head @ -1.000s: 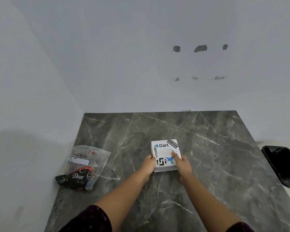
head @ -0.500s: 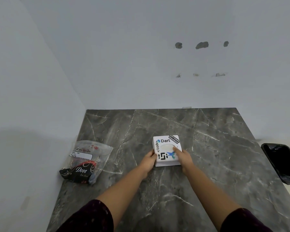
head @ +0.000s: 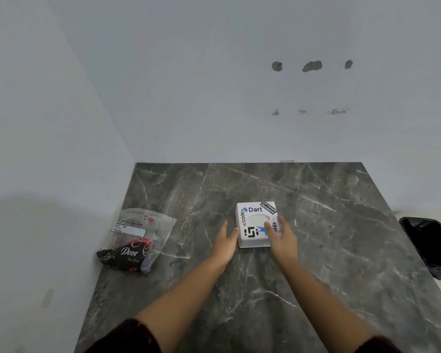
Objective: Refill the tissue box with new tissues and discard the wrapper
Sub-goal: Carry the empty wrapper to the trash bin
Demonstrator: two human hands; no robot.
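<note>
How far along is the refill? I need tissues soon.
Barely started. Nothing looks done: the tissue pack lies sealed at the counter's left, and no wrapper shows in the black bin. In hand: left hand and right hand flank the stickered tissue box. Left: open, refill, discard.

On the countertop (head: 316,225), the tissue box (head: 255,222) sits near the centre. The left hand (head: 225,242) lies at its 8 o'clock and the right hand (head: 281,238) at its 4 o'clock. The tissue packet (head: 135,240) lies well apart at 9 o'clock, near the countertop's edge. The bin (head: 429,245) stands off the countertop at 3 o'clock.
</note>
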